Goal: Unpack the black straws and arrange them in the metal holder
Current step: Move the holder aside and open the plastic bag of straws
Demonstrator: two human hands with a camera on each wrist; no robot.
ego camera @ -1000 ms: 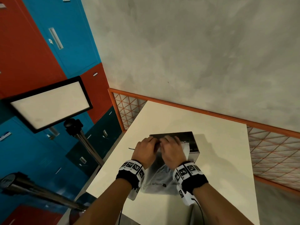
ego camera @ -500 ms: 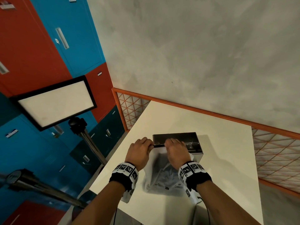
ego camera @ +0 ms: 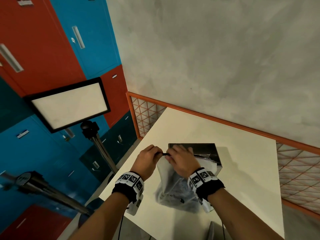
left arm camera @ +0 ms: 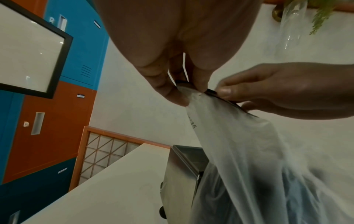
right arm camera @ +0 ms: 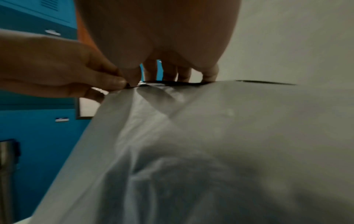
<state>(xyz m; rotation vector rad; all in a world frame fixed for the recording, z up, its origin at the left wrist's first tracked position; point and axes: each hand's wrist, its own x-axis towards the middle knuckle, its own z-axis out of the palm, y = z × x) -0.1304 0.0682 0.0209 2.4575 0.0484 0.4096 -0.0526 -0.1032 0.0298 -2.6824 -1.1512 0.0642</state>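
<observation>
Above table (ego camera: 242, 170), both hands now pinch the lifted bag (ego camera: 174, 187) top.

Left hand (ego camera: 147, 161) and right hand (ego camera: 181, 161) raised close together, fingers (left arm camera: 166, 89) curled in pinches

2 hands (ego camera: 147, 161) (ego camera: 181, 161), 1 plastic bag (ego camera: 174, 191), 1 metal holder (ego camera: 206, 148), 1 table (ego camera: 225, 170), 1 framed panel (ego camera: 69, 104); straw count unclear.
</observation>
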